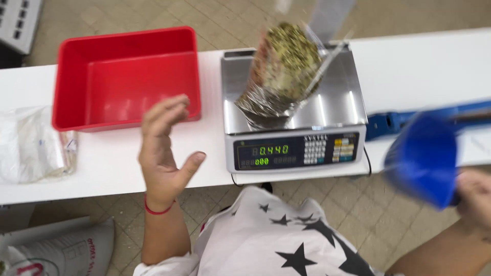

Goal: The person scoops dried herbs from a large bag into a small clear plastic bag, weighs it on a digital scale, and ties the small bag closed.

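A clear pouch (283, 71) filled with greenish grains stands tilted on the steel pan of a digital scale (341, 105). My left hand (164, 148) hovers open, palm up, between the scale and a red plastic bin (123, 76), touching nothing; a red band circles its wrist. My right hand (475, 197) at the lower right edge grips a blue scoop (422, 156), which is blurred and held out past the counter's front edge.
A white counter (419, 66) carries everything. A heap of clear plastic bags (30, 145) lies at the left end. A blue tool (388, 122) lies right of the scale. A white sack (61, 250) sits on the tiled floor below.
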